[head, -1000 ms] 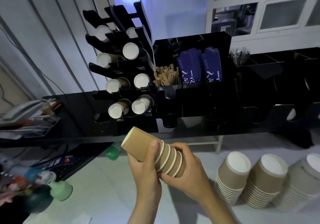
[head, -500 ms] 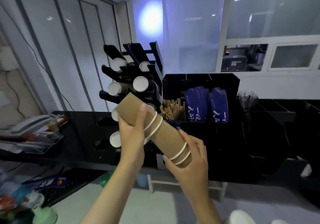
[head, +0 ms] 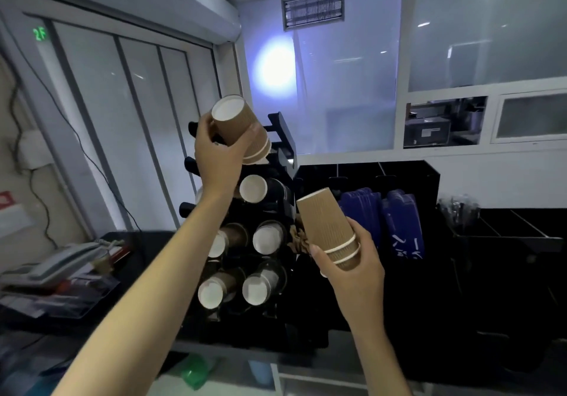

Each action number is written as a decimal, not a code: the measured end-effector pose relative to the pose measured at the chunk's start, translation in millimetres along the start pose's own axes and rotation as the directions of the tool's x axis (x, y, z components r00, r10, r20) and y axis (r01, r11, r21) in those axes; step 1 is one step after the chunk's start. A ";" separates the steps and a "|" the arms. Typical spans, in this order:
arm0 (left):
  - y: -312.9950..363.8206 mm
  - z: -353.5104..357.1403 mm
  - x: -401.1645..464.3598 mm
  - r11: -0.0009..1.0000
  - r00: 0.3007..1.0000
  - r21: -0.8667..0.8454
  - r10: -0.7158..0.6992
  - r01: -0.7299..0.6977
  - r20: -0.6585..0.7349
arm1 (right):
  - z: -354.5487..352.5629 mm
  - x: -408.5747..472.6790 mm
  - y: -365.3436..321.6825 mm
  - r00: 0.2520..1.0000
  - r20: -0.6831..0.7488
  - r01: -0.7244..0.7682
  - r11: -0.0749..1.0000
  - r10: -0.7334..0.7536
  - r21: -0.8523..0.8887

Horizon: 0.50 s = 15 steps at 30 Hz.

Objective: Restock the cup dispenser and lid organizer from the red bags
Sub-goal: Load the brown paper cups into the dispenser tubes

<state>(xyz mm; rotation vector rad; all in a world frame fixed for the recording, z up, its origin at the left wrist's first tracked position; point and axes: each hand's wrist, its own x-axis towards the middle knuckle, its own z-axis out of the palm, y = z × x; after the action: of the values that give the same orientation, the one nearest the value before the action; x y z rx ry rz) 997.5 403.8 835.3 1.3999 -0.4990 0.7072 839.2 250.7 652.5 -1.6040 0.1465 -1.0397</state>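
At dispenser [head: 245, 236] top, cups [head: 239, 129] gripped by left hand [head: 214, 156]; second stack [head: 329, 230] clasped by right hand [head: 349, 260]; upper slots unfilled, lids untouched.

The brown cups [head: 329, 227] in the right hand are ribbed, matt paper with smooth white rims; the stack [head: 242, 129] in the left hand looks the same. The cup dispenser [head: 283, 138] is glossy black plastic. The blue packets [head: 402, 221] have a slight sheen.
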 end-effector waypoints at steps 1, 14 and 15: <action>-5.4 1.0 9.7 1.000 1.000 0.025 0.005 -0.005 0.023 | 1.0 3.4 0.7 1.000 -0.005 -0.003 1.000 0.003 0.003; -61.4 14.0 62.1 0.823 0.912 0.490 0.077 -0.286 0.403 | 2.2 4.7 18.4 1.000 -0.012 -0.019 1.000 0.019 -0.019; -64.1 15.4 62.9 0.793 0.910 0.531 0.069 -0.298 0.408 | 1.9 4.5 20.1 1.000 -0.009 -0.020 0.999 0.020 -0.028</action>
<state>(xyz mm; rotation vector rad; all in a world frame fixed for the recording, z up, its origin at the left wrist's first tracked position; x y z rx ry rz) 1088.4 396.6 835.6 2.1165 -0.7673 0.7983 851.7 242.8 638.1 -1.6205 0.1836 -1.0333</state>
